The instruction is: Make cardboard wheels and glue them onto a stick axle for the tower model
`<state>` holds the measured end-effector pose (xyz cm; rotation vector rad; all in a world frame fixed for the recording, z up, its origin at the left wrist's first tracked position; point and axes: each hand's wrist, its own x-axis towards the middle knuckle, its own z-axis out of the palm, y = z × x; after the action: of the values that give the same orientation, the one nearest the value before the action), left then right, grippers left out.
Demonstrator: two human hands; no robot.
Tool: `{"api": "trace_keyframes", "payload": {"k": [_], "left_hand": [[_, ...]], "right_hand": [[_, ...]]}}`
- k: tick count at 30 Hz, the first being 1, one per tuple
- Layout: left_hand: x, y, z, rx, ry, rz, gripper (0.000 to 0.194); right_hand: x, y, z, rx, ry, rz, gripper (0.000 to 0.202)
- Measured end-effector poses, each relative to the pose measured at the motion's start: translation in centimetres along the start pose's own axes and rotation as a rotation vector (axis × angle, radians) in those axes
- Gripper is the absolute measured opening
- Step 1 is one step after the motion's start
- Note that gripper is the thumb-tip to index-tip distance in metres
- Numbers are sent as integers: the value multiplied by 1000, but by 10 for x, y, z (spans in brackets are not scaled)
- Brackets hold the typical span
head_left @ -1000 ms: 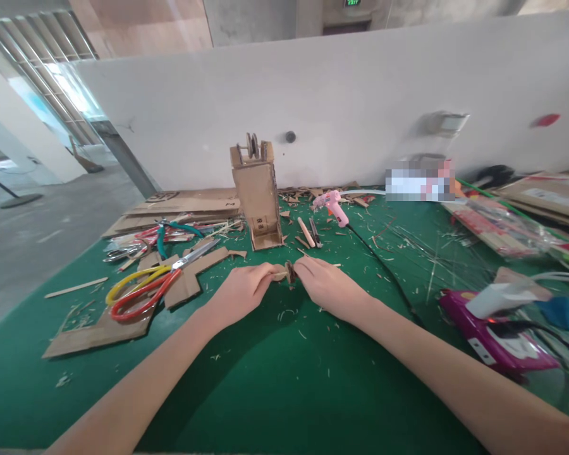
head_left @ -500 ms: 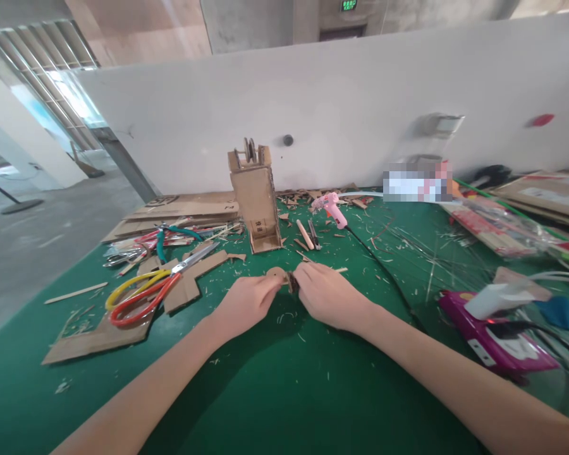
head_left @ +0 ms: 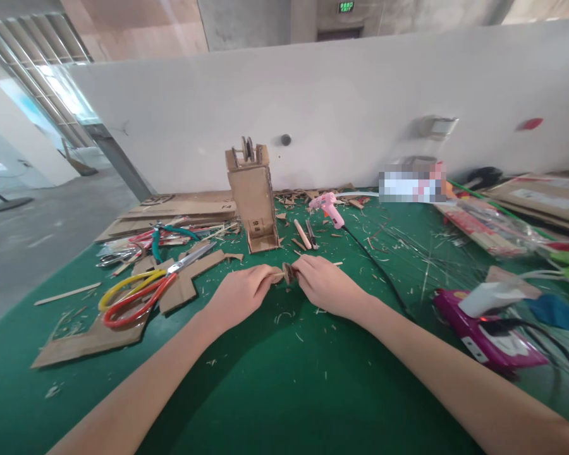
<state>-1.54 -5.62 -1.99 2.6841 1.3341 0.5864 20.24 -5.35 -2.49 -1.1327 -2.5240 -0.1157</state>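
Observation:
My left hand (head_left: 241,294) is closed in a pinch on the left end of a short, thin wooden stick (head_left: 280,276). At the stick's right end a small round cardboard disc (head_left: 287,273) stands on edge. The fingertips of my right hand (head_left: 329,284) are closed against the disc's right side; what lies behind them is hidden. Both hands are just above the green table. Behind them a tall cardboard box tower (head_left: 253,205) stands upright, with round discs (head_left: 248,149) on an axle at its top.
Large scissors (head_left: 156,284) with yellow and orange handles lie on cardboard at the left, beside teal-handled pliers (head_left: 156,243). A pink glue gun (head_left: 330,210) trails a black cable towards a purple power strip (head_left: 488,335). A utility knife (head_left: 311,234) and cardboard scraps lie further back.
The round cardboard face seen at my left fingertips has turned, and the disc at my right hand now shows more clearly. My hands have shifted slightly. The whole view has moved a little.

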Motion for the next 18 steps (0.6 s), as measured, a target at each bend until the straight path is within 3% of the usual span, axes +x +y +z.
{"api": "trace_keyframes", "payload": {"k": [8, 14, 18], "left_hand": [[-3, -8, 7, -38, 91, 14, 20], [-2, -7, 0, 17, 123, 46, 18], [-4, -3, -3, -63, 39, 56, 42]], "right_hand": [[0, 9, 10, 69, 95, 1, 17], [0, 7, 8, 10, 125, -30, 17], [0, 2, 7, -50, 131, -120, 19]]}}
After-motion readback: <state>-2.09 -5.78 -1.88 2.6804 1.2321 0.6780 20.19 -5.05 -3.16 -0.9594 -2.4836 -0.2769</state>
